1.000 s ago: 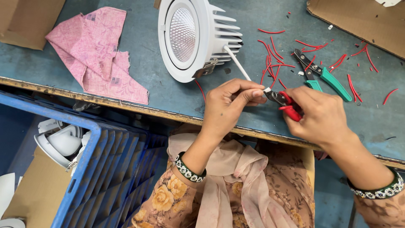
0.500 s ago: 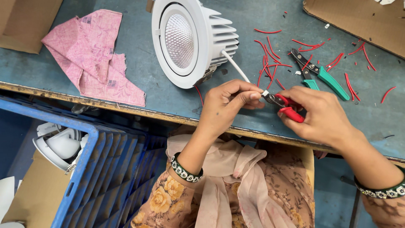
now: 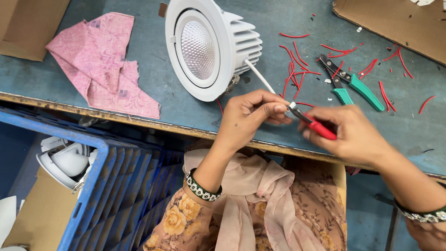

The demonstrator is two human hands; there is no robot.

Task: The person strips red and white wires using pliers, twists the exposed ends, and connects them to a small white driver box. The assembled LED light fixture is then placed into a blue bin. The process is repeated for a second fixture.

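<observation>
White and ribbed at the back, one round metal downlight fixture [image 3: 211,49] lies tilted on its side near the middle of the blue-grey worktable [image 3: 186,104], its lens facing the near edge. One thin white cable [image 3: 261,78] runs from its back toward the near edge, where the left hand [image 3: 248,116] pinches the cable's end between thumb and fingertips, closed on it just over the edge. The right hand [image 3: 353,135] is closed around one red-handled wire stripper [image 3: 316,124], whose metal tip meets the cable end beside the left fingertips. One green-handled plier [image 3: 353,82] lies toward the right side of the table, apart from both hands. Many short red wire offcuts [image 3: 297,65], too many to count surely, are scattered around it. One crumpled pink cloth [image 3: 100,65] lies toward the left side. Two pieces of brown cardboard show, one at the far left corner [image 3: 25,28] and one at the far right corner [image 3: 395,23]. Below the near edge stands one blue plastic crate [image 3: 118,186], holding white round fixtures [image 3: 65,162] and a cardboard sheet; their count cannot be told. Each wrist wears a beaded bangle.
</observation>
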